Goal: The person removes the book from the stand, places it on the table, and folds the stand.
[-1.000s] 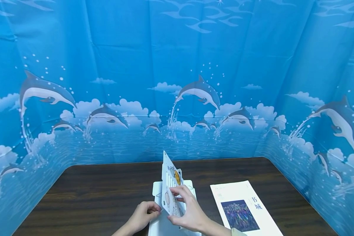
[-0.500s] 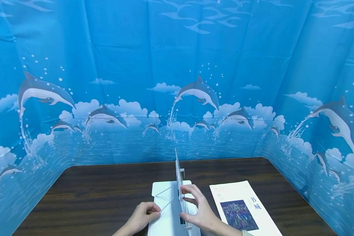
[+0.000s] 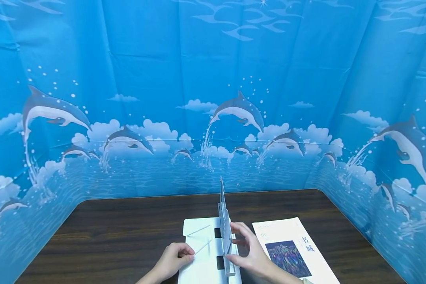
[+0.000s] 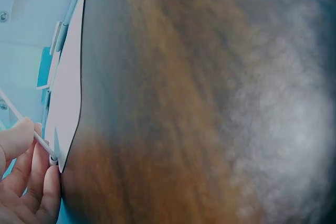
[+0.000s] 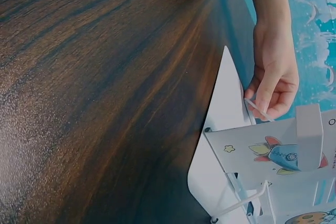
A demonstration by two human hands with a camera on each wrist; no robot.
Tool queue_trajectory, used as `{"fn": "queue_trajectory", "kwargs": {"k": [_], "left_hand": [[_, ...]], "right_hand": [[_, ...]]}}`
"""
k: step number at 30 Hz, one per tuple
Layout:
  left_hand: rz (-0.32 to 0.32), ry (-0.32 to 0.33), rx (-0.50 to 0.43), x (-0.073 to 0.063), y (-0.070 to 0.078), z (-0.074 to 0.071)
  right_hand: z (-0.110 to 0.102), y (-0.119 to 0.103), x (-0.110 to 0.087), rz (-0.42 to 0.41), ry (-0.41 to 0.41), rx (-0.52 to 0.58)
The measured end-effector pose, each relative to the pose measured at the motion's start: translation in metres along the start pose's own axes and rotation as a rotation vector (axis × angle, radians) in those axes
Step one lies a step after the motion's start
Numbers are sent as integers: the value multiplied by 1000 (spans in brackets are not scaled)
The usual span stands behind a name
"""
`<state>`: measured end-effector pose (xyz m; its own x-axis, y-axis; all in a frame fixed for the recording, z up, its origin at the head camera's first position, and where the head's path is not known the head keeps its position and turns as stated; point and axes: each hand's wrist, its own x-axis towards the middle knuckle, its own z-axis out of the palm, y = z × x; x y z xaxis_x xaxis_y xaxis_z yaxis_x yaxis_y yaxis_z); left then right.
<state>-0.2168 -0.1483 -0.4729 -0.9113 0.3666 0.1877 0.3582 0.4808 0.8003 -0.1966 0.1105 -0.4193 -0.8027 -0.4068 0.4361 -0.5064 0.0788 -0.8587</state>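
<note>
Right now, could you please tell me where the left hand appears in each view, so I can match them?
Head: bottom, left of centre, the left hand.
Left wrist: lower-left edge, the left hand, partly cut off.
Right wrist: upper right, the left hand.
Shared landmark: the thin white rod at its fingertips.

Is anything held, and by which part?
Left hand pinches a thin bent white rod near one end; right hand touches an upright white panel, grip unclear.
</note>
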Motion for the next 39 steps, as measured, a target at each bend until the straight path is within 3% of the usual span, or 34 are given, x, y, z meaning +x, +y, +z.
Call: {"fn": "queue_trajectory", "kwargs": {"k": [6,14,22,31,39], "left_hand": [[23,19,43,-1,2,2],[18,44,176,-1,6,3],[5,21,202,1,7,4],[22,-28,262,4,5,4],[36,-58,268,6,4,4]], "right_hand": [[-1,3,0,-27,-4,12],[-1,4,0,-47,1,5],[-2,4,1,-43,2,-2],[-1,4,0,-87,9,-3],[-1,3,0,-79,12,-7]]}}
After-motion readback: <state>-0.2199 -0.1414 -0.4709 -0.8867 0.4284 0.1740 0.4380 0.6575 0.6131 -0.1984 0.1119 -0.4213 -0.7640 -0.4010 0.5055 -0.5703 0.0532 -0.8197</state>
